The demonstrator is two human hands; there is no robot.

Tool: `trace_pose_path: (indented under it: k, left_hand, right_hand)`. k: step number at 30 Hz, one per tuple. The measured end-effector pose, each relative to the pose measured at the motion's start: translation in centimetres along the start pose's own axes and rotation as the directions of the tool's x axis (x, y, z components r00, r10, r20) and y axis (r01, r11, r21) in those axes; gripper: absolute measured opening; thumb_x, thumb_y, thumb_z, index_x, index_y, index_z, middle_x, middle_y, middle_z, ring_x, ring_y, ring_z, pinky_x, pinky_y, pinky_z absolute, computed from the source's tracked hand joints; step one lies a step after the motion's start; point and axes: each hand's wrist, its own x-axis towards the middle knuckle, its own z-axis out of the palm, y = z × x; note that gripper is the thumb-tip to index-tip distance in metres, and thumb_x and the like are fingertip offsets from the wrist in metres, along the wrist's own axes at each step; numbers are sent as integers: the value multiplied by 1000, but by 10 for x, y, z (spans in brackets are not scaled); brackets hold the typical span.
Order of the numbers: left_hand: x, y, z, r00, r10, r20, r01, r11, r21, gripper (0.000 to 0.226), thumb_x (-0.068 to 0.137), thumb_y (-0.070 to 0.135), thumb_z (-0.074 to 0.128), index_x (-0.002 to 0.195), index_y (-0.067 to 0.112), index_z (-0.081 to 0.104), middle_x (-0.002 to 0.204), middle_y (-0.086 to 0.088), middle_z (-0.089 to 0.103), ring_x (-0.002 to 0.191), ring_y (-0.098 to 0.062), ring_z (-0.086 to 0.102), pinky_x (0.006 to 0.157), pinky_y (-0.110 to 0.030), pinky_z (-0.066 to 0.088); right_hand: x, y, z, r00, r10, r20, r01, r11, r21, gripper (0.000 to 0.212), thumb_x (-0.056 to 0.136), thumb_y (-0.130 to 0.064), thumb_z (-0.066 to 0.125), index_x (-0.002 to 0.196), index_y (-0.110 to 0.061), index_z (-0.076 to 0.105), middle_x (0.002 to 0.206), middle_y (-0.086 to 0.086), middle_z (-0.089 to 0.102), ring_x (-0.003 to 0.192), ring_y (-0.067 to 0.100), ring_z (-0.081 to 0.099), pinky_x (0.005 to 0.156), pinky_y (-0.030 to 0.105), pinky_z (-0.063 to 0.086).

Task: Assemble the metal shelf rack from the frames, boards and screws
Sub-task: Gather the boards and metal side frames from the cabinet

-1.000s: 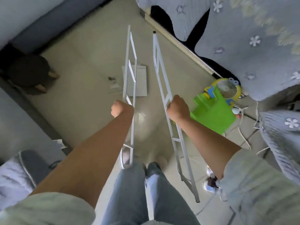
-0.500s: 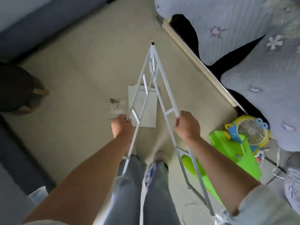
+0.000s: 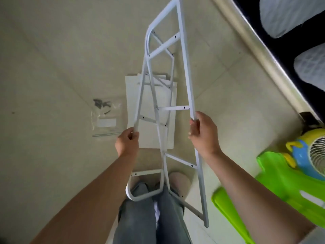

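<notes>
Two white metal ladder-shaped side frames cross each other in front of me. My left hand grips the outer rail of the left frame. My right hand grips the outer rail of the right frame. The frames overlap in the middle, and their near ends reach down by my legs. Below them on the floor lies a stack of white boards. A clear bag of dark screws lies to the left of the boards.
A green plastic toy and a small yellow fan sit on the floor at the right. A bed edge with a quilt runs along the upper right. My jeans-clad legs and feet are at the bottom centre.
The two frames, apart and roughly parallel a second ago, have swung together and now cross. My view has tilted down toward the boards and screw bag.
</notes>
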Motion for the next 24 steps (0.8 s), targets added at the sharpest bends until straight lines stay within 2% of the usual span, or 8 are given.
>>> trace_pose_path:
  k: [2,5,7,11,15,19,21,24]
  left_hand:
    - [29,-19,10,999,-31,35,29,997,75,19,91,9,51,103,4,65,80,-6,59,82,-29,55,69,-27,38]
    - [70,-38,19,992,-74,104,34,939,343,15,90,10,51,80,3,58,75,-10,58,82,-33,55,62,-28,37]
    - [91,-46,27,986,-98,138,24,888,458,26,93,19,50,106,-2,59,105,-19,62,101,-35,56,75,-31,42]
    - [118,-49,47,977,-96,193,-14,864,503,40,96,23,45,124,-5,47,123,-23,54,113,-37,51,88,-37,42]
    - [123,-45,57,960,-128,250,-32,834,551,44,97,27,41,128,-6,41,126,-24,51,113,-38,51,87,-38,43]
    - [109,-39,48,950,-136,281,-84,756,650,43,98,24,40,130,-3,38,131,-22,46,120,-36,46,95,-40,40]
    - [94,-33,41,954,-88,285,-141,709,691,39,98,24,38,126,-1,42,129,-21,48,118,-35,47,94,-41,41]
    - [55,-9,30,946,15,324,-258,641,723,35,99,25,34,124,4,46,126,-17,51,116,-32,49,90,-41,43]
  right_hand:
    - [23,8,16,999,42,17,-44,990,137,20,91,-8,43,72,-6,49,59,2,39,56,31,52,53,33,52]
    - [56,21,35,983,168,69,-182,932,314,14,94,-3,44,90,-10,55,59,1,44,44,4,55,46,10,47]
    - [77,35,51,968,231,94,-249,908,337,14,96,-5,43,97,-11,55,61,6,48,40,-2,55,45,7,45]
    - [114,65,93,983,182,6,-182,979,87,31,93,-7,42,62,-6,46,54,2,41,62,30,55,57,27,43]
    - [124,76,131,963,247,111,-237,967,-95,37,90,-3,41,59,-18,27,60,-2,32,71,21,37,52,28,18]
    - [106,74,135,915,308,261,-265,946,-185,12,90,-2,39,89,-4,52,93,13,54,92,30,50,64,20,24]
    - [89,66,124,903,318,290,-258,939,-228,30,89,-2,39,117,1,51,121,17,52,112,31,50,79,27,35]
    - [58,48,94,910,297,287,-226,940,-257,37,90,-2,40,126,1,49,126,18,50,117,31,48,93,30,37]
